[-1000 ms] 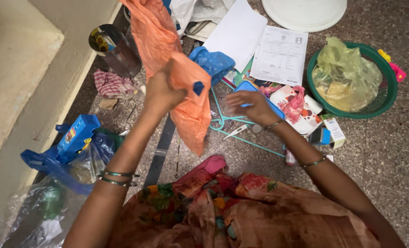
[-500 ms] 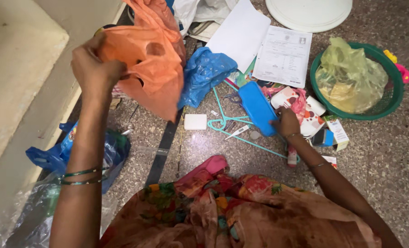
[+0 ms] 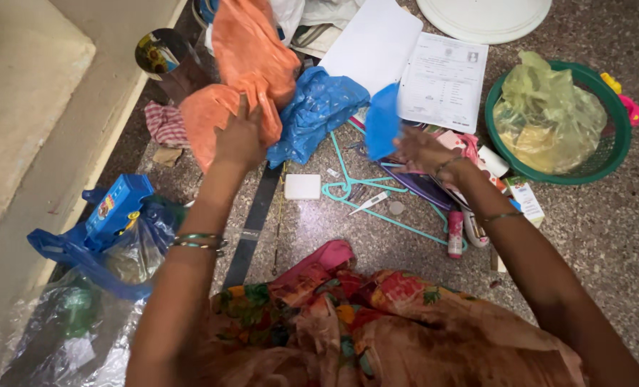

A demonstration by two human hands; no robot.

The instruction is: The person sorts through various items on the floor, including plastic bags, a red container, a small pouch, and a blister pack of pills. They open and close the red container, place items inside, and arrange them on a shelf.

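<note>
My left hand (image 3: 239, 140) grips a crumpled orange plastic bag (image 3: 251, 57), low over the floor beside a blue plastic bag (image 3: 318, 107). My right hand (image 3: 421, 149) holds a flat blue case (image 3: 382, 120) tilted up on edge, above a teal clothes hanger (image 3: 348, 190) and a heap of small packets. A white rectangular block (image 3: 303, 186) and a thermometer (image 3: 368, 203) lie on the floor between my hands. My lap, in a patterned brown cloth, fills the bottom of the view.
A green basket (image 3: 615, 154) with a yellow-green bag (image 3: 549, 107) sits at right. Papers (image 3: 441, 79) and a white round lid (image 3: 484, 14) lie at the top. At left are a metal tin (image 3: 163, 61), a checked cloth (image 3: 165, 125), a blue box (image 3: 118, 208) and a raised step (image 3: 25, 86).
My left hand brought the orange bag down from the upper left toward the centre floor. My right hand lifted the blue case off the floor and tipped it upright.
</note>
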